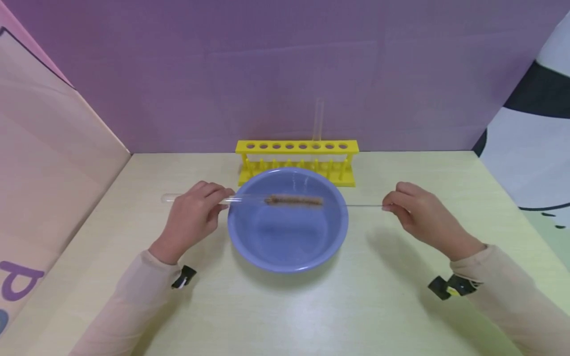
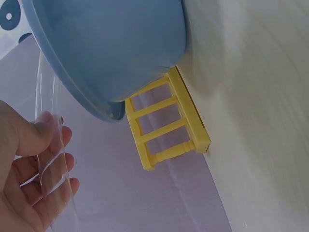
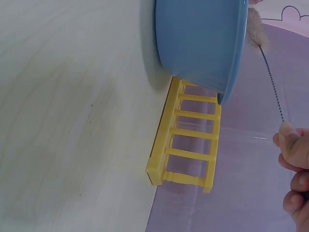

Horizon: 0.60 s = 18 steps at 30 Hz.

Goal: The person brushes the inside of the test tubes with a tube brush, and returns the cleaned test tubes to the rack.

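Observation:
My left hand [image 1: 193, 210] grips a clear glass test tube [image 1: 168, 198], held level with its closed end to the left and its other end over the blue basin [image 1: 288, 269]. In the left wrist view, thumb and fingers wrap around the tube [image 2: 47, 92]. My right hand [image 1: 414, 212] pinches the thin wire handle [image 1: 362, 205] of a test tube brush. Above the basin, the brown bristles [image 1: 294, 200] lie in line with the tube, their tip right at its mouth. Twisted wire and pale bristles [image 3: 257, 31] show in the right wrist view.
Behind the basin stands a yellow test tube rack [image 1: 296, 147], partly hidden by the rim. One upright clear test tube [image 1: 318, 118] sits in it, right of the middle. A purple backdrop [image 1: 267, 74] closes off the back of the light wooden table [image 1: 303, 321].

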{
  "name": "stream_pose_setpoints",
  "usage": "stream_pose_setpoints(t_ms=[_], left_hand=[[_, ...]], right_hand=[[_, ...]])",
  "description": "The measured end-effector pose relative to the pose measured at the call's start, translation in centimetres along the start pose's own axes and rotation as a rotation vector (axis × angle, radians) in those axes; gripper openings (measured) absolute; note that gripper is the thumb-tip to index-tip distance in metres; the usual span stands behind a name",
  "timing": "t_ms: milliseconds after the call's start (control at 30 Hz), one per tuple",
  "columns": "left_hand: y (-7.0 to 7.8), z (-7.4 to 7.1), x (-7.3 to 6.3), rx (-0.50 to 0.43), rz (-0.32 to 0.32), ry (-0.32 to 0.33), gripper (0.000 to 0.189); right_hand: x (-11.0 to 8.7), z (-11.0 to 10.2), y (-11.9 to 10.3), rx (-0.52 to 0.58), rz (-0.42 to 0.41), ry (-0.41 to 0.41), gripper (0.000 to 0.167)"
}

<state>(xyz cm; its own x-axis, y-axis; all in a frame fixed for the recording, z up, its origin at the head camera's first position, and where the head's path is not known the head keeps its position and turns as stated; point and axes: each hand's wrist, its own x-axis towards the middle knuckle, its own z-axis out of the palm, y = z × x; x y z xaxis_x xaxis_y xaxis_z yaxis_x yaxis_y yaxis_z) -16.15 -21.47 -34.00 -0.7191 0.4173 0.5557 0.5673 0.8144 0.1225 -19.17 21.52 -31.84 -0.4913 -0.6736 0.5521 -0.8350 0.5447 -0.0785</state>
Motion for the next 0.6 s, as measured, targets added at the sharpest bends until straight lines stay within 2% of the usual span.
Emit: stream_pose_setpoints(t_ms=[67, 200, 600], left_hand=[[0.0, 0.0, 0.0, -0.013, -0.005, -0.009, 0.032], [0.2, 0.0, 0.1, -0.037, -0.017, -0.036, 0.031], [0.6, -0.1, 0.3, -0.037, -0.034, -0.065, 0.029]], right_hand=[[0.1, 0.0, -0.1, -0.014, -0.019, 0.013, 0.007], [0.3, 0.2, -0.3, -0.045, -0.052, 0.049, 0.049], [0.5, 1.9, -0.9, -0.043, -0.101, 0.154, 0.044]])
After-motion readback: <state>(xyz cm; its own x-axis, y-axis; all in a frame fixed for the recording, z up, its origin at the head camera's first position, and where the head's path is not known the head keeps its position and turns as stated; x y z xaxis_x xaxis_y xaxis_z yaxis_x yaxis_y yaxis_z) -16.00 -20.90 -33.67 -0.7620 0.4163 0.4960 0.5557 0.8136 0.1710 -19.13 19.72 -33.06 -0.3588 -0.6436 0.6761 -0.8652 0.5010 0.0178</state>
